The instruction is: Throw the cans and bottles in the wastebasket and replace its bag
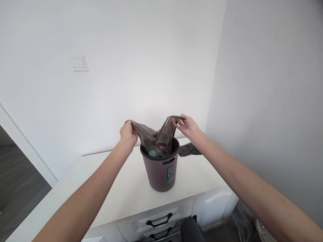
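Observation:
A thin dark-grey garbage bag point(165, 133) rises out of a brownish-purple trash can point(160, 174) with a black rim. My left hand point(128, 132) is closed on the bag's left edge, up and left of the rim. On the other side, my right hand point(186, 125) pinches the bag's right edge between thumb and fingers. The bag is stretched between both hands, and its lower part hangs inside the can. A pale green round patch shows through the film near the front rim. The can stands upright, with a handle slot and a label on its front.
The can stands on a white cabinet top point(121, 188) against the wall. Another piece of dark plastic point(189, 149) lies behind it, under my right forearm. Drawers with black handles point(159, 220) face me. A light switch point(80, 63) is on the wall. Clear plastic point(242, 220) lies on the floor at right.

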Demonstrator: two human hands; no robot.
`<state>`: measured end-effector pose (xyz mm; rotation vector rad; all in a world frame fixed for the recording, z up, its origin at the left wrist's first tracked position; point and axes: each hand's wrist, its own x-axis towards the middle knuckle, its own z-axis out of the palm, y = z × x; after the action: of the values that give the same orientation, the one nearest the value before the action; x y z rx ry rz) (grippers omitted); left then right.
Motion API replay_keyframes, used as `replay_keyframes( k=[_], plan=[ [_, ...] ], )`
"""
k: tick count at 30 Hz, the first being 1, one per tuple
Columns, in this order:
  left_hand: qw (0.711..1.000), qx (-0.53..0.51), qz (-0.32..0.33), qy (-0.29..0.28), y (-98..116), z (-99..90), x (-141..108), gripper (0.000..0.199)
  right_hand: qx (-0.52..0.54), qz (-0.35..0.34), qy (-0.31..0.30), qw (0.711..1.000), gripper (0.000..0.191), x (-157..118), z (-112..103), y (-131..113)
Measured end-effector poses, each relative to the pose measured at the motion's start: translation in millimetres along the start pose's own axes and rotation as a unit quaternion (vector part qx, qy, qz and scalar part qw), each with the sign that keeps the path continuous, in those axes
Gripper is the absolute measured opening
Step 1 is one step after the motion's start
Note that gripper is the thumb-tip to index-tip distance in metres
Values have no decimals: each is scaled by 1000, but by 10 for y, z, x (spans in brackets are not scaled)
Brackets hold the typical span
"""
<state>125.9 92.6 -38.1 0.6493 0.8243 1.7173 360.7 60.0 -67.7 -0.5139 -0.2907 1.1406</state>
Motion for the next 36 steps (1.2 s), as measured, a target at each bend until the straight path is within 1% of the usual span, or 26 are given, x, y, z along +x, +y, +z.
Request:
replay_keyframes(
  k=[2, 6, 8, 10, 13, 14, 16, 18, 19, 21, 22, 24, 26, 28, 31, 36],
  plan=[
    [1000, -17, 7, 19, 22, 1, 40, 25, 9, -11, 6, 1000, 20, 30, 30, -43],
    [998, -44, 13, 33, 66, -35, 116, 26, 19, -23, 13, 999, 22, 95, 45, -130],
    [998, -49, 11, 41, 82, -57, 164, 20, 22, -29, 16, 999, 23, 132, 32, -147],
    [998, -51, 7, 48, 84, -70, 219, 9, 22, -35, 23, 999, 23, 182, 8, -144],
    [997, -50, -2, 51, 53, -60, 308, 37, 23, -43, 40, 998, 23, 290, -36, -116],
    [997, -50, -3, 51, 36, -47, 338, 41, 24, -44, 45, 998, 23, 333, -46, -108],
    [997, -51, -4, 49, 6, -8, 393, 42, 26, -46, 50, 997, 23, 415, -47, -103],
    [998, -54, -2, 38, -1, 41, 434, 37, 28, -45, 47, 997, 23, 478, -11, -125],
    [998, -56, -1, 29, 9, 67, 445, 30, 28, -43, 44, 998, 22, 497, 21, -149],
    [998, -60, 7, 3, 55, 119, 447, 8, 29, -40, 23, 999, 21, 509, 107, -219],
    [998, -63, 13, -13, 90, 143, 438, 11, 30, -38, 5, 999, 21, 502, 157, -262],
    [996, -67, 27, -47, 178, 186, 402, 24, 32, -40, -39, 998, 21, 469, 259, -356],
    [994, -70, 43, -74, 272, 217, 353, 28, 31, -41, -79, 996, 22, 418, 354, -447],
    [992, -70, 54, -94, 360, 234, 301, 27, 28, -41, -102, 994, 24, 358, 436, -522],
    [989, -67, 64, -115, 474, 236, 228, 27, 26, -50, -115, 992, 25, 267, 547, -599],
    [985, -54, 79, -141, 671, 248, 150, 28, 33, -79, -108, 990, 20, 152, 737, -661]
  ],
)
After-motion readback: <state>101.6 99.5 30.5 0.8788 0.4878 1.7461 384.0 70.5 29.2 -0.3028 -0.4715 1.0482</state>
